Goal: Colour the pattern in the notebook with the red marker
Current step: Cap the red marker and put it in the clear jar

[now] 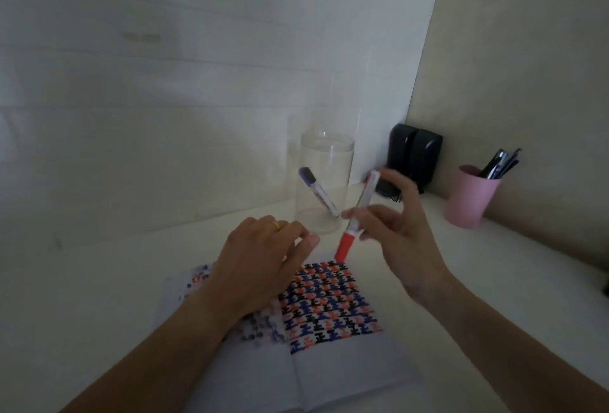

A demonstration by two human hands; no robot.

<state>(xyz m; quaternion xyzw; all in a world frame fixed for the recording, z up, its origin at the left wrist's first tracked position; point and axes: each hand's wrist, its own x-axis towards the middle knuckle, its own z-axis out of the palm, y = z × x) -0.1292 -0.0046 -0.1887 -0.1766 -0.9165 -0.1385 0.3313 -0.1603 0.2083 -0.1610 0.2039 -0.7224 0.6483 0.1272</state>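
An open notebook lies on the white desk in front of me. Its right page carries a pattern of small red, blue and black shapes. My right hand holds the red marker above the pattern's far edge, tilted, with its red cap end pointing down. The cap looks to be on. My left hand hovers over the left page and the pattern's left part, fingers loosely curled, holding nothing. It wears a ring.
A clear glass jar with a purple-capped marker inside stands just behind the hands. A black device sits in the corner, and a pink cup of pens is at the right. White walls close the back and right.
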